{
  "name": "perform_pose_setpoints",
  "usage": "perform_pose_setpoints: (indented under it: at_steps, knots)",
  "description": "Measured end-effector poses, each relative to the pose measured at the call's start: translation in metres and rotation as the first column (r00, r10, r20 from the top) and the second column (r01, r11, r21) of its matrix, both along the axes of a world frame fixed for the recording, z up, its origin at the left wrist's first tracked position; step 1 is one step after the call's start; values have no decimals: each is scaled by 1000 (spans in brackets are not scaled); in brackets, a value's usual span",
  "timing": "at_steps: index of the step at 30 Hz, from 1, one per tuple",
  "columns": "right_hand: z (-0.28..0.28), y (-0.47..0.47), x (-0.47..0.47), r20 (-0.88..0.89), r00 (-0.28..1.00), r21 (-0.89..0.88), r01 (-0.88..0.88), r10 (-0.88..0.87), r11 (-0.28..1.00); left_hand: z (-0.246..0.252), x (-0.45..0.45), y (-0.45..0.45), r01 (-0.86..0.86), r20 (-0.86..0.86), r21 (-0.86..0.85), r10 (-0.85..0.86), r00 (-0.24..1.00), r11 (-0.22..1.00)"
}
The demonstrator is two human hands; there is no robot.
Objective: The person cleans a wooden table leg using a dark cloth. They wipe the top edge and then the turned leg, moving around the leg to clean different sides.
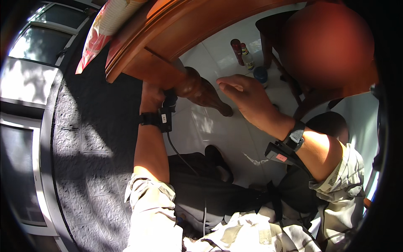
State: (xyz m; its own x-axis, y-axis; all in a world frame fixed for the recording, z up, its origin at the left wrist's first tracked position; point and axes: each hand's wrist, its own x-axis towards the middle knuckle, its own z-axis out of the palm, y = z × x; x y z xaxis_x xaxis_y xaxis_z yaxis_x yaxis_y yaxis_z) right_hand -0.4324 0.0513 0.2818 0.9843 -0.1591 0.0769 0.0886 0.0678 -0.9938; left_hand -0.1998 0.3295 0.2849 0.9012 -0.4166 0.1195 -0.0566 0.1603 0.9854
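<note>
My left hand [153, 94] reaches up under the corner of a reddish-brown wooden table [154, 66]. Its fingers are hidden behind the table's apron, so its grip does not show. A dark object [170, 99] sits just beside that hand, too shaded to name. The carved table leg [201, 91] stands between my two hands. To the right of the leg, my right hand [252, 99] hangs in the air with loosely curved fingers and a gap at the thumb; nothing shows in it. Each wrist wears a black strap with a small box.
Past my right hand, a dark red bottle [236, 52], a clear labelled bottle [248, 60] and a blue-topped container [260, 74] stand on pale floor tiles [189, 132]. A wooden chair [267, 47] is farther right. Plastic packaging [107, 28] lies on the tabletop; textured paving [94, 195] runs left.
</note>
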Motion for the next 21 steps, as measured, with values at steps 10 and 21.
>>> perform_pose_setpoints:
  at_steps: [10,21]
  knots:
    - [-8,25,105,-27,999,315,48,-42,948,-35,51,3,3,6,39,-4,1000,999]
    - [-7,48,157,99,995,303,-9,-22,953,-35,52,-7,-104,1,48,105,995,993]
